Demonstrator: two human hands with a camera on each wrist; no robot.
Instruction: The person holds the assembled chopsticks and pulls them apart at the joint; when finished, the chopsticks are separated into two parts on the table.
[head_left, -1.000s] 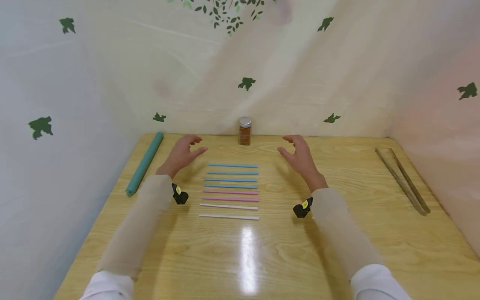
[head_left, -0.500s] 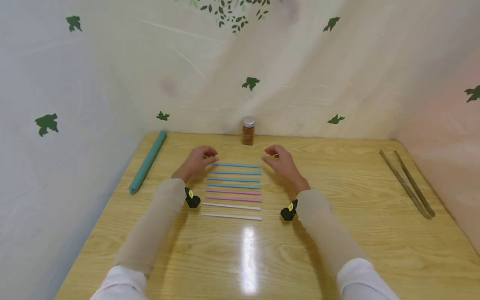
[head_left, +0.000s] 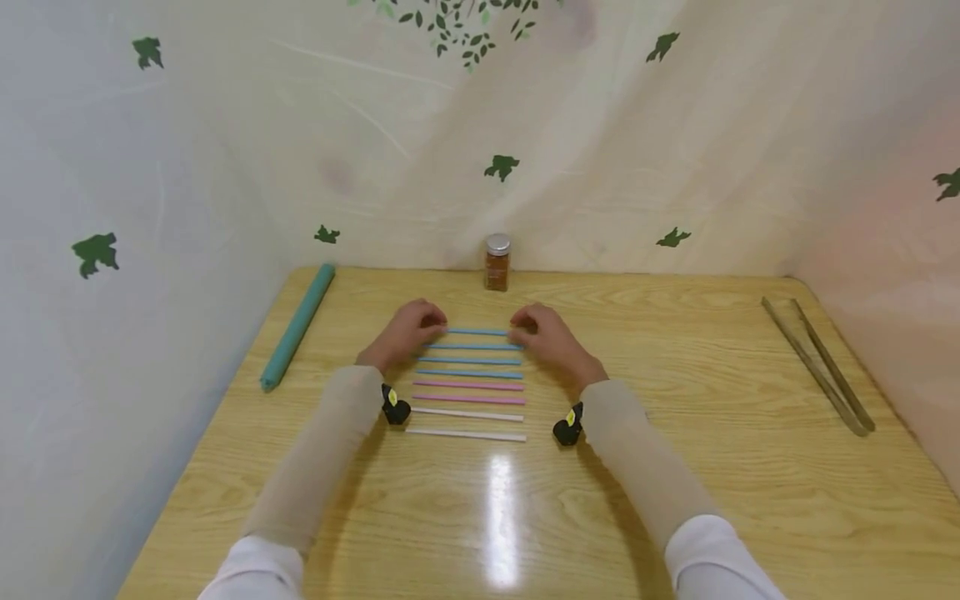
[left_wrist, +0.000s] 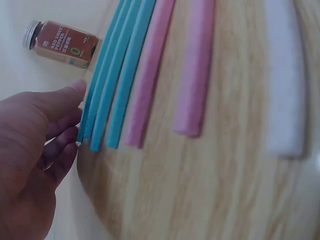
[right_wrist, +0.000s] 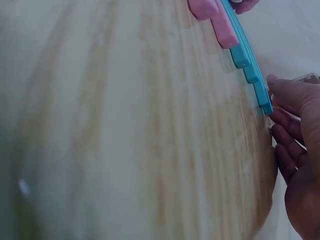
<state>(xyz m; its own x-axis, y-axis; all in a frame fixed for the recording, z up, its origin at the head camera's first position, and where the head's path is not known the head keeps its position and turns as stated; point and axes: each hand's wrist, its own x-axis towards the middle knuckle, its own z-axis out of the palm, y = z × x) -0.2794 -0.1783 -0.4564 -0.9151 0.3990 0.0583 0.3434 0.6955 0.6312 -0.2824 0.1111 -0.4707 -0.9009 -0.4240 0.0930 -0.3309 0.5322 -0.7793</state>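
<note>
Several chopsticks lie in parallel rows on the wooden table [head_left: 480,517]: blue at the back, two pink chopsticks [head_left: 468,399] in the middle, two white chopsticks [head_left: 467,434] nearest the body. My left hand [head_left: 405,332] pinches the left end of the farthest blue chopstick [head_left: 477,332]. At its other end my right hand [head_left: 553,337] grips it between thumb and fingers. Both ends are partly hidden by the fingers. In the left wrist view the thumb lies along the outermost blue chopstick [left_wrist: 86,112]. In the right wrist view the fingers curl beside the blue ends [right_wrist: 266,102].
A silver-capped jar of red sweet pepper [head_left: 497,265] stands behind the chopsticks at the table's back edge. A teal roll [head_left: 298,327] lies along the left edge. Bronze-coloured tongs [head_left: 817,367] rest at the right. A pale curtain [head_left: 420,192] surrounds the table.
Both hands have moved inward and down from either side, from apart and open to the ends of the farthest blue chopstick. The chopsticks keep their rows.
</note>
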